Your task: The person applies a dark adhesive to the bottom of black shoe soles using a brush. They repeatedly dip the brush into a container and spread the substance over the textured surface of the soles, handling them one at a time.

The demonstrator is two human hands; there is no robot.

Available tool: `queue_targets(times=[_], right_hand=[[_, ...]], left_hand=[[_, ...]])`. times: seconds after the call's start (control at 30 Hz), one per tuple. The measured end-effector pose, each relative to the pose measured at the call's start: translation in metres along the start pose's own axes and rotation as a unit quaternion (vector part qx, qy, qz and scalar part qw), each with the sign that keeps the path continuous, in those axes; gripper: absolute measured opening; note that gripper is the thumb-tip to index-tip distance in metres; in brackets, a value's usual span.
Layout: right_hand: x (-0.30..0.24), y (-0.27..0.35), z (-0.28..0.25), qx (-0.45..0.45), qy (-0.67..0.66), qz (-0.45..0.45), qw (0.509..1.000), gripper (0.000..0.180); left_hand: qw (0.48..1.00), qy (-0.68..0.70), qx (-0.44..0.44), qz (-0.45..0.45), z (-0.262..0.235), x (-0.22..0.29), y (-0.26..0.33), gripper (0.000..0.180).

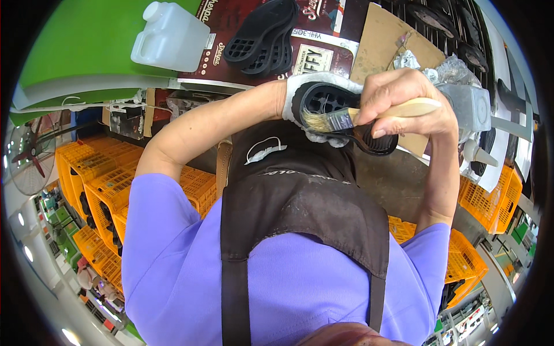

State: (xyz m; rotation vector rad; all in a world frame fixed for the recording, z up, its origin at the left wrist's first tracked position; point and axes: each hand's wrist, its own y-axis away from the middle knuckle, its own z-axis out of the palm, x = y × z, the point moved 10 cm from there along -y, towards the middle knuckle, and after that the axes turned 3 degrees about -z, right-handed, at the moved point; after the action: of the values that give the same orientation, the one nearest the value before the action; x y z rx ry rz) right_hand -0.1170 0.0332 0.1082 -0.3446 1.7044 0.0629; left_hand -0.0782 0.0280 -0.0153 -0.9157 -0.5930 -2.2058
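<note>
From the head view, my left hand (309, 95), gloved in white, was wrapped around a black shoe sole (340, 115) held up in front of the bench (398, 179), while my right hand (404, 98) pinched a wooden-handled brush (352, 118), bristles on the sole's heel end; I judged coating was partway, though no wet film was readable, and the glove hid the sole's far side, with more soles (262, 37) stacked at the bench's far edge beside a white jug (170, 37)

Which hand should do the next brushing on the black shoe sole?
Right, most likely. The right hand already grips the brush, bristles on the black sole. The gloved left hand is busy holding the sole.
</note>
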Motion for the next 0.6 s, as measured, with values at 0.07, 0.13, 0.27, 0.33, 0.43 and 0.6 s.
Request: queue_targets(times=[0.07, 0.13, 0.27, 0.33, 0.43, 0.6], right_hand=[[0.002, -0.001, 0.001, -0.016, -0.011, 0.004, 1.0, 0.021], [0.004, -0.002, 0.001, -0.032, -0.019, 0.036, 0.999, 0.019], [0.01, 0.004, 0.002, -0.061, -0.005, 0.061, 0.996, 0.018], [0.012, 0.011, 0.001, -0.066, 0.009, 0.074, 0.995, 0.019], [0.019, 0.027, -0.005, -0.056, 0.033, 0.092, 0.994, 0.019], [0.006, 0.072, -0.034, 0.054, 0.16, 0.149, 0.974, 0.018]], left_hand=[[1.0, -0.009, 0.01, 0.005, -0.009, -0.01, -0.002, 0.03], [1.0, 0.006, 0.016, -0.008, -0.012, -0.014, -0.002, 0.035], [0.996, 0.046, 0.061, -0.055, -0.016, -0.019, -0.002, 0.042], [0.992, 0.099, 0.053, -0.053, -0.013, -0.016, -0.002, 0.03], [0.942, 0.289, 0.091, -0.141, -0.016, -0.033, -0.001, 0.032], [0.928, 0.339, 0.064, -0.142, -0.007, -0.018, 0.005, 0.064]])
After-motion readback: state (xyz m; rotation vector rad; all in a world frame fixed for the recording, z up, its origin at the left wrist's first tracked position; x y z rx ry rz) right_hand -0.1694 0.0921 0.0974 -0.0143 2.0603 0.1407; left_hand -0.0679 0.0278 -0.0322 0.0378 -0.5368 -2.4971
